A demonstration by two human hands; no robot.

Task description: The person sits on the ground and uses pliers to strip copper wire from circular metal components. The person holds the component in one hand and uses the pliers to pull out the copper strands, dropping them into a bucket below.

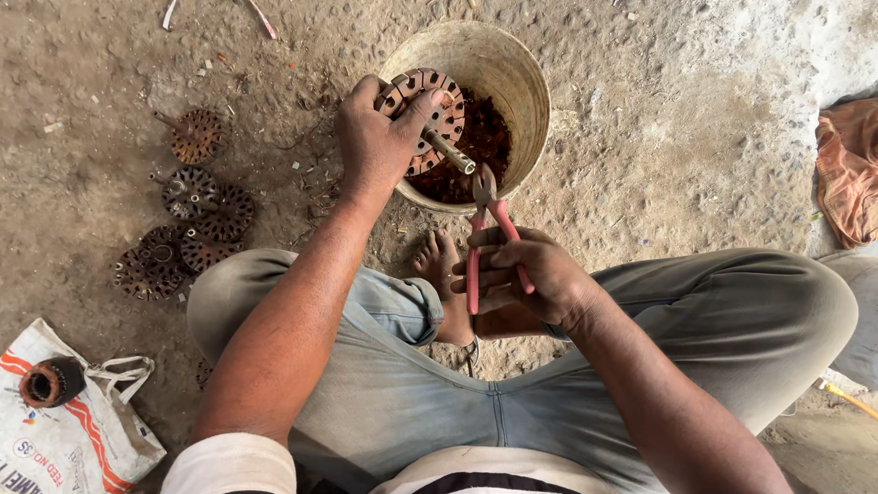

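My left hand [375,142] grips a round slotted metal motor core [430,114] with a shaft sticking out, held over the rim of a pale bucket [526,73]. My right hand [526,274] is closed around the red handles of a pair of pliers [485,220], jaws pointing up just below the core's shaft. Reddish-brown wire scraps [480,146] lie inside the bucket. I sit on the ground with my knees spread and a bare foot [439,265] under the bucket's near edge.
Several rusty motor cores [187,229] lie in a pile on the dirt floor to the left. A white printed sack [64,430] with a dark coil [50,382] on it sits at lower left. An orange cloth [846,169] lies at the right edge.
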